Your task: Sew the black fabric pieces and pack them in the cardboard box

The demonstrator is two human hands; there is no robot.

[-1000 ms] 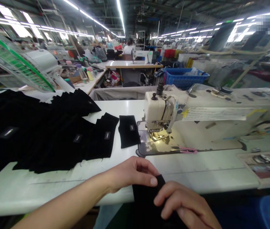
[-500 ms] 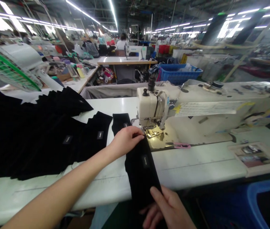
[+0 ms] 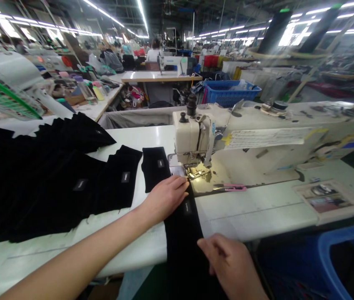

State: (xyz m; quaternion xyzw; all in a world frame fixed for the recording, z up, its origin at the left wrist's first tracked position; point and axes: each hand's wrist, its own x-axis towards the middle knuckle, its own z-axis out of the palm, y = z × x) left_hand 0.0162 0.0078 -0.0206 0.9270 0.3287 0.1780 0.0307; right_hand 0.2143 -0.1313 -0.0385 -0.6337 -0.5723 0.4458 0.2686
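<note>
A long black fabric piece [image 3: 185, 237] with a small dark label hangs over the table's front edge. Its far end lies at the needle area of a cream sewing machine [image 3: 192, 137]. My left hand [image 3: 166, 198] rests on that far end, fingertips pressed together on the cloth just in front of the presser foot [image 3: 198, 174]. Closer to me, my right hand [image 3: 231, 260] pinches the right edge of the cloth between thumb and curled fingers. Beyond my left hand lies another labelled black piece [image 3: 153, 166], beside a spread pile of similar pieces [image 3: 55, 187].
Pink-handled thread snips [image 3: 235, 188] lie on the machine bed. A tray of small parts [image 3: 330, 198] is set into the table at right. Below right stands a blue bin [image 3: 327, 258]. At left is a green-and-white fan [image 3: 8, 87]; a blue crate [image 3: 230, 92] stands behind the machine.
The view has shifted slightly right. My left hand's fingers have drawn closer together, and the label behind it shows more fully. My right hand's fingers have curled in at the cloth's edge.
</note>
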